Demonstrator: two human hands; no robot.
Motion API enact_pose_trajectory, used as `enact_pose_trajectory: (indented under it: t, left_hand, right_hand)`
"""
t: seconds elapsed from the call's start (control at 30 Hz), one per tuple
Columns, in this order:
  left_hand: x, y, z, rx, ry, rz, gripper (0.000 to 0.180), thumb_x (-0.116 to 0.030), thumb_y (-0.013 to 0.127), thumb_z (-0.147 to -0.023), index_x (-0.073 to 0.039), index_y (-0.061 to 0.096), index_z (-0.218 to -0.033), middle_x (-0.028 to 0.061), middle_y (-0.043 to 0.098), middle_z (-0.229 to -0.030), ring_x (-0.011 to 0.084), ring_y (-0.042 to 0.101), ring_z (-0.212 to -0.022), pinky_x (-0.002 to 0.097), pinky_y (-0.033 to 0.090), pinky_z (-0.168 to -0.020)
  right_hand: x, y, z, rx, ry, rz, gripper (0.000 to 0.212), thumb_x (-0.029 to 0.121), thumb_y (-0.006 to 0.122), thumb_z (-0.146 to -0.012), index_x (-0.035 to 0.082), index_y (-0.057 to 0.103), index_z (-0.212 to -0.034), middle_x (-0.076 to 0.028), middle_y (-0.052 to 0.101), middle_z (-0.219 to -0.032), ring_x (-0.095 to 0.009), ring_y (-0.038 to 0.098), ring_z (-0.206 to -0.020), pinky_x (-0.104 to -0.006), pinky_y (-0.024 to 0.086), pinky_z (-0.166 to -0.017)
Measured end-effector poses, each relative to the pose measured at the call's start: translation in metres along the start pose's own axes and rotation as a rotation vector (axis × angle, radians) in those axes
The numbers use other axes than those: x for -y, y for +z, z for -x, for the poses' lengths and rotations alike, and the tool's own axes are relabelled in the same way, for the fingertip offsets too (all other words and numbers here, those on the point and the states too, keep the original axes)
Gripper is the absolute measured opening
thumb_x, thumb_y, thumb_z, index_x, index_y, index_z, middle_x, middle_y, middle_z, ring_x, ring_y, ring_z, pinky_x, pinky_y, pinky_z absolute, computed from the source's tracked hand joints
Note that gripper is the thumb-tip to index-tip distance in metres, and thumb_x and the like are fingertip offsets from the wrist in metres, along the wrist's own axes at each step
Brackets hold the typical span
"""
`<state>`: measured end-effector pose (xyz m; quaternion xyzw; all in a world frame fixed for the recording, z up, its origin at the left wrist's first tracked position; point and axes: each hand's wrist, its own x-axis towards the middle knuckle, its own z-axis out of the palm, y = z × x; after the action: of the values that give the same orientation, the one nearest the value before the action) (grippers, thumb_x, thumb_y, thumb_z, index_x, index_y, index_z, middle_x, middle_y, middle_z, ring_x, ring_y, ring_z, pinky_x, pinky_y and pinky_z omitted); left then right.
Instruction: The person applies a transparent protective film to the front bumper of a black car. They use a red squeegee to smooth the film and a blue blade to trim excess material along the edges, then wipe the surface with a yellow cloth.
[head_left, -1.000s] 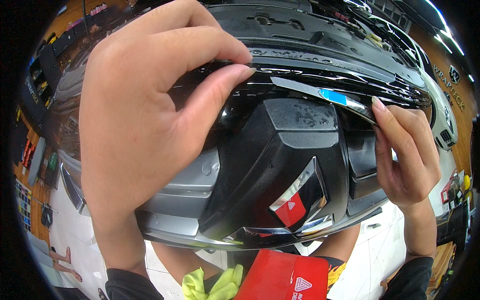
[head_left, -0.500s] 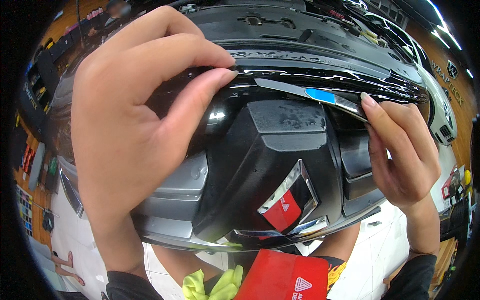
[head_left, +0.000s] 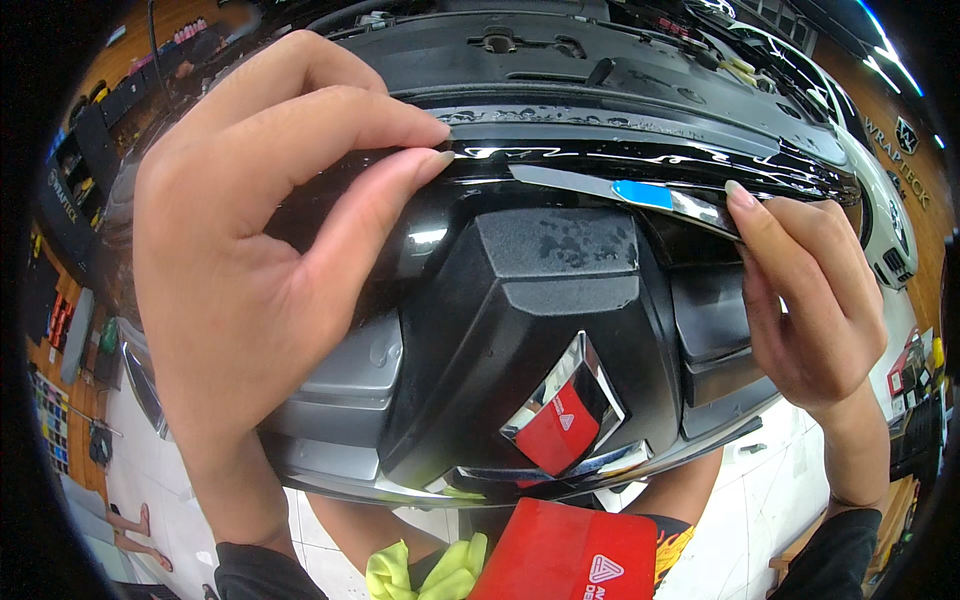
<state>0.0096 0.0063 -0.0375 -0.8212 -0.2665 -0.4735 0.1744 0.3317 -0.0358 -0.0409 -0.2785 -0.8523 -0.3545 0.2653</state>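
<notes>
Right hand (head_left: 820, 300): thumb and fingers pinch the right end of a slim knife (head_left: 642, 193); its blade points left over the far side of the black grille centre (head_left: 560, 260) and stops short of the left fingertips; contact with the surface cannot be told. Left hand (head_left: 250, 220): thumb and index tips brought close together at the glossy black panel (head_left: 740, 168); whether anything thin is pinched between them cannot be told. Step in hand, as judged: blade work along the panel; the next move appears to call for a shallow angle and a path clear of the left fingertips. Edges: panel ridges on the far side, chrome emblem (head_left: 612, 410) on the near side; room: wider rightward, tight leftward; red pouch (head_left: 555, 560) nearest the body.
</notes>
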Motion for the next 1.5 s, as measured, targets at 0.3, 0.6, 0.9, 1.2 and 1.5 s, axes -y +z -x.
enact_pose_trajectory:
  t: [0.3,0.6,0.9,1.2,1.5]
  left_hand:
    - [0.009,-0.014,-0.005,0.154,-0.049,-0.083,0.013,0.003,0.079,-0.089,0.003,0.079,-0.102,0.0106,0.069,-0.098,0.0197,0.067,-0.092,0.0275,0.049,-0.083]
    - [0.007,-0.012,-0.008,0.167,-0.053,-0.029,0.013,0.000,0.077,-0.091,0.004,0.074,-0.103,0.0101,0.068,-0.101,0.0185,0.065,-0.095,0.0272,0.050,-0.086]
    - [-0.019,0.014,-0.035,0.240,-0.117,0.070,0.020,-0.012,0.080,-0.092,0.002,0.066,-0.093,0.0042,0.063,-0.082,0.0137,0.059,-0.082,0.0299,0.049,-0.080]
    - [-0.037,-0.010,-0.057,0.433,-0.098,-0.204,0.019,-0.013,0.078,-0.095,0.000,0.065,-0.096,0.0084,0.063,-0.085,0.0204,0.060,-0.082,0.0336,0.050,-0.080]
    - [-0.010,-0.005,-0.051,0.491,0.091,-0.153,0.013,-0.003,0.069,-0.098,0.000,0.056,-0.097,0.0124,0.057,-0.084,0.0266,0.058,-0.081,0.0367,0.048,-0.078]
  right_hand:
    - [-0.005,-0.002,0.009,-0.003,0.019,0.005,0.046,-0.021,0.076,-0.079,-0.010,0.074,-0.124,-0.022,0.073,-0.105,-0.029,0.070,-0.083,-0.0358,0.055,-0.069]
    - [-0.008,-0.004,0.012,-0.010,0.021,0.025,0.048,-0.024,0.074,-0.079,-0.011,0.073,-0.126,-0.022,0.072,-0.104,-0.030,0.069,-0.082,-0.0364,0.055,-0.070]
    - [-0.007,-0.003,0.012,-0.015,0.026,0.004,0.046,-0.024,0.075,-0.080,-0.012,0.074,-0.124,-0.022,0.072,-0.104,-0.030,0.069,-0.083,-0.0363,0.056,-0.072]
    - [-0.009,0.001,0.010,-0.086,-0.004,-0.043,0.045,-0.023,0.076,-0.078,-0.012,0.074,-0.122,-0.022,0.071,-0.102,-0.029,0.069,-0.082,-0.0364,0.056,-0.071]
    - [-0.009,0.002,0.013,-0.071,-0.027,0.005,0.044,-0.022,0.077,-0.079,-0.013,0.074,-0.122,-0.021,0.071,-0.099,-0.029,0.070,-0.082,-0.0351,0.056,-0.070]
